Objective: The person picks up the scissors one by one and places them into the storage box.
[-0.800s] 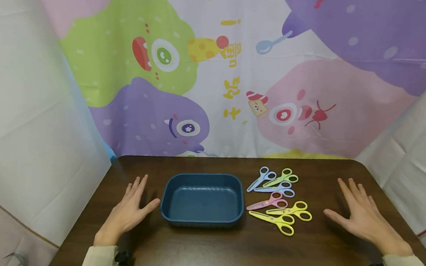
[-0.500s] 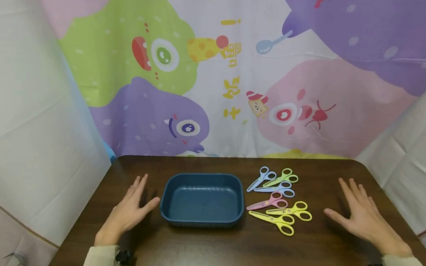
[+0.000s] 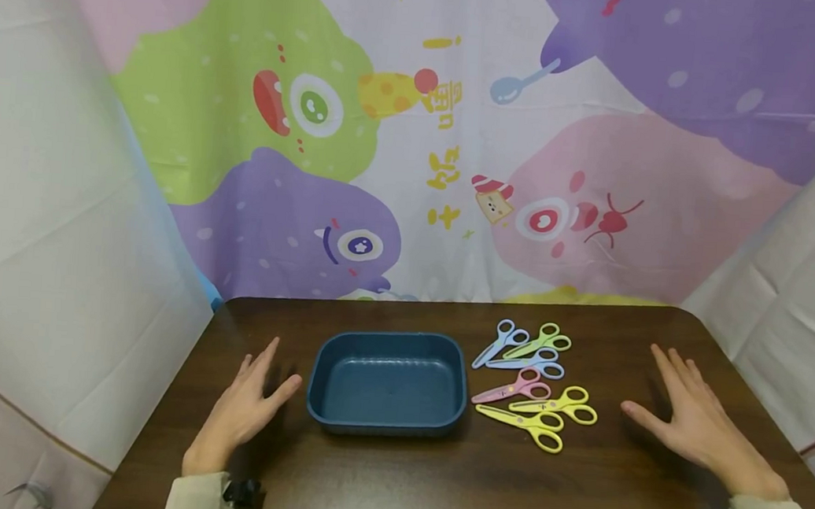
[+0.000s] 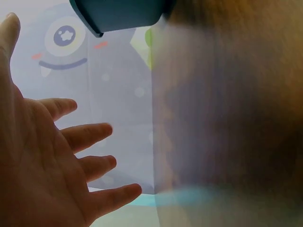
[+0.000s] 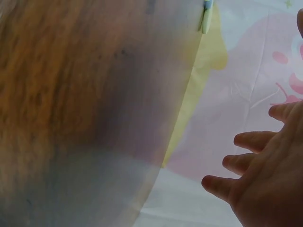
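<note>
My left hand (image 3: 244, 409) is held to the left of a dark blue tray (image 3: 384, 426), thumb toward its side, fingers spread and holding nothing. In the left wrist view the palm of that hand (image 4: 38, 156) shows, with the tray's corner (image 4: 125, 16) above. My right hand (image 3: 697, 424) is over the table's right side, fingers extended and nothing in it. Between the tray and this hand lie several scissors: a pink pair (image 3: 514, 386), two yellow pairs (image 3: 520, 420), a green pair (image 3: 539, 340) and two blue pairs (image 3: 500, 344).
A dark brown table (image 3: 391, 482) carries everything. Behind it hangs a cloth (image 3: 443, 249) printed with cartoon monsters, and white cloth walls (image 3: 62, 222) stand at both sides. A black wrist camera (image 3: 242, 494) sits on the left wrist.
My left hand has drawn slightly away from the tray's side, and the right hand has shifted very slightly. Tray and scissors stay in place.
</note>
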Demonstrator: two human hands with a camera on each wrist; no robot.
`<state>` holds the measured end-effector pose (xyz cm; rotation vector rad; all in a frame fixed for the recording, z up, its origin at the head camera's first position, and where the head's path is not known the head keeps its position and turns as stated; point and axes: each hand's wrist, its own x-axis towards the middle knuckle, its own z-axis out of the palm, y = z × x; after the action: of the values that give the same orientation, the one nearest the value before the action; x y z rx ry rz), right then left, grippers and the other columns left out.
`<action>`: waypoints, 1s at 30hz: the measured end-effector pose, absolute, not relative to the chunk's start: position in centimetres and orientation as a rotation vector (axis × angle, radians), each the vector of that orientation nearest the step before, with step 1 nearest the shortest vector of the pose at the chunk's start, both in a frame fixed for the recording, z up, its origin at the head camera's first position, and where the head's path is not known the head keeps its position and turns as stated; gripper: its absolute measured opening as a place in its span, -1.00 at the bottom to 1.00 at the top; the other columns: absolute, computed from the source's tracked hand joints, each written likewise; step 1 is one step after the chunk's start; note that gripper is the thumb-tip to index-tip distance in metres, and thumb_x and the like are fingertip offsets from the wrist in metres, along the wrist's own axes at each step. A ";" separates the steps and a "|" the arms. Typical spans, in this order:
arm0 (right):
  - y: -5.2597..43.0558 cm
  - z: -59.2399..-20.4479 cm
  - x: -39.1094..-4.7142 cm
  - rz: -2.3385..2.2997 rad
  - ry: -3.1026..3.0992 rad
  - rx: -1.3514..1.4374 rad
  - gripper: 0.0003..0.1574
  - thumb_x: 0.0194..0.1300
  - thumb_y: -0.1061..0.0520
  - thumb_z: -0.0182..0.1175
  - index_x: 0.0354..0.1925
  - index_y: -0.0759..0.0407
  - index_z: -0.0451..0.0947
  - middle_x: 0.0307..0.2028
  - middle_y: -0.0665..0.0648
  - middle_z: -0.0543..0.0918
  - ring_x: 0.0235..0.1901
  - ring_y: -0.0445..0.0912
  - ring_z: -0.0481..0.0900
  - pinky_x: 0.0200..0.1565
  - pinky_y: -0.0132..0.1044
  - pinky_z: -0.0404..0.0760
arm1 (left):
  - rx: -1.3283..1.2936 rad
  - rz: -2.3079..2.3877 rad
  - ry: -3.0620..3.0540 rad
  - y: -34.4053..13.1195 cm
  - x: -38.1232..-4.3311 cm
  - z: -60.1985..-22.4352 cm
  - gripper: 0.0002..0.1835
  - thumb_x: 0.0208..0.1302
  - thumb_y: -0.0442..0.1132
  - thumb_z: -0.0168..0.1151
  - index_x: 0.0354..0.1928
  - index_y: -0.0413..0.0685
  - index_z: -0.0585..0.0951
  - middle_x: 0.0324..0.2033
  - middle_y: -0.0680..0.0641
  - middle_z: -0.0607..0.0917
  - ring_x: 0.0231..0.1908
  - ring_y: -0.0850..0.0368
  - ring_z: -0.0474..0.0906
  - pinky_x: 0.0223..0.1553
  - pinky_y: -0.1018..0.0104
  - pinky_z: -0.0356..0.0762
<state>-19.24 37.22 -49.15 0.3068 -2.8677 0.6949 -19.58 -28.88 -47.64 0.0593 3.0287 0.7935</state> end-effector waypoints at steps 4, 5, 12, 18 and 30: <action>37.2 -49.3 -19.2 0.703 -2.869 0.299 0.34 0.34 -0.27 0.32 0.67 0.06 -0.32 0.55 0.60 -0.15 0.49 0.63 -0.25 0.22 0.66 -0.05 | 0.036 0.804 3.018 -28.8 -19.8 -47.5 -0.06 0.47 0.44 -0.11 0.67 0.22 -0.15 0.62 -0.22 0.06 0.58 -0.44 -0.15 0.28 -0.65 0.02; 37.2 -49.3 -19.2 0.699 -2.869 0.296 0.34 0.34 -0.27 0.32 0.67 0.06 -0.32 0.55 0.60 -0.14 0.49 0.62 -0.24 0.20 0.67 -0.02 | 0.034 0.806 3.014 -28.7 -19.8 -47.5 -0.06 0.46 0.45 -0.11 0.67 0.22 -0.14 0.61 -0.22 0.07 0.58 -0.44 -0.14 0.28 -0.65 0.02; 36.8 -49.4 -19.2 0.708 -2.888 0.283 0.35 0.34 -0.29 0.32 0.67 0.05 -0.33 0.57 0.57 -0.16 0.50 0.61 -0.23 0.15 0.69 0.03 | 0.052 0.801 2.983 -28.0 -20.6 -47.1 -0.05 0.44 0.47 -0.09 0.66 0.17 -0.04 0.59 -0.27 0.13 0.55 -0.43 -0.01 0.26 -0.62 0.12; 36.4 -49.5 -19.2 0.730 -2.878 0.293 0.34 0.34 -0.27 0.33 0.67 0.04 -0.31 0.56 0.58 -0.13 0.49 0.61 -0.18 0.17 0.67 0.04 | 0.079 0.800 2.983 -27.5 -20.9 -47.4 0.00 0.35 0.54 -0.03 0.62 0.10 0.12 0.54 -0.31 0.23 0.53 -0.45 0.06 0.27 -0.57 0.18; 35.7 -49.5 -19.6 0.746 -2.918 0.323 0.35 0.35 -0.30 0.31 0.67 0.01 -0.34 0.56 0.58 -0.12 0.50 0.60 -0.16 0.21 0.64 0.06 | 0.179 0.843 3.012 -26.4 -21.0 -48.0 -0.15 0.34 0.34 0.25 0.47 -0.07 0.41 0.33 -0.19 0.58 0.28 -0.21 0.55 0.23 -0.27 0.47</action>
<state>-19.55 35.75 -49.48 0.3228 -2.9185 0.7455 -20.96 -26.42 -48.01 0.1785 3.0116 0.8430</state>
